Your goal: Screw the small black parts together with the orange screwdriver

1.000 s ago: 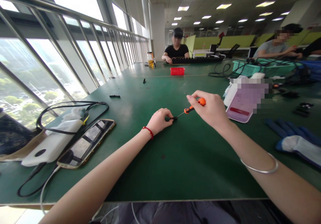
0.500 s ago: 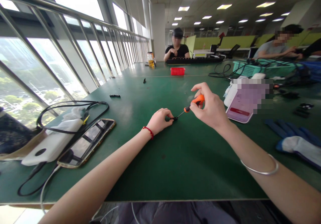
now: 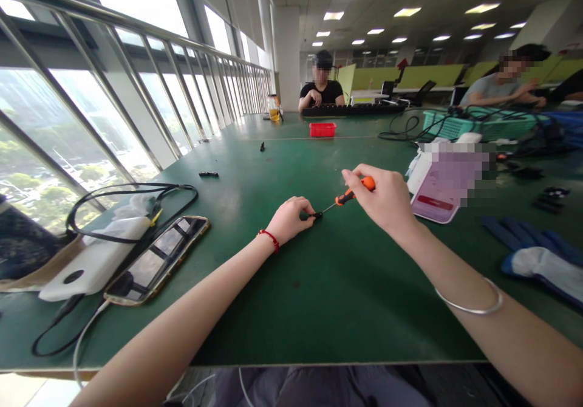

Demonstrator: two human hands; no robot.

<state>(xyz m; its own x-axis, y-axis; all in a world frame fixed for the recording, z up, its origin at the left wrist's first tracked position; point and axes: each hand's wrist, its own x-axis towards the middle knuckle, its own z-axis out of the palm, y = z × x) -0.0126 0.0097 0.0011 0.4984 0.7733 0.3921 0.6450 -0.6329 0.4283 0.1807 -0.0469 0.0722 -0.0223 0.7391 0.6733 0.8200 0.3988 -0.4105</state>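
Observation:
My left hand [image 3: 290,218] rests on the green table [image 3: 319,297], fingers pinched on a small black part [image 3: 313,215] that is mostly hidden under them. My right hand [image 3: 385,199] is closed round the orange handle of a small screwdriver [image 3: 350,195]. The thin metal shaft slants down to the left and its tip meets the black part at my left fingertips.
At the left lie a phone [image 3: 157,261], a white power bank [image 3: 93,264] and black cables [image 3: 136,191]. A pink-and-white box [image 3: 444,182] and blue gloves [image 3: 537,252] sit at the right. A red bin [image 3: 322,129] and small black parts [image 3: 208,174] lie farther off. Two people sit at the far end.
My right hand's fingers shifted on the orange handle, lifting and then settling back, as in a turning motion. The left hand and the black part stayed put.

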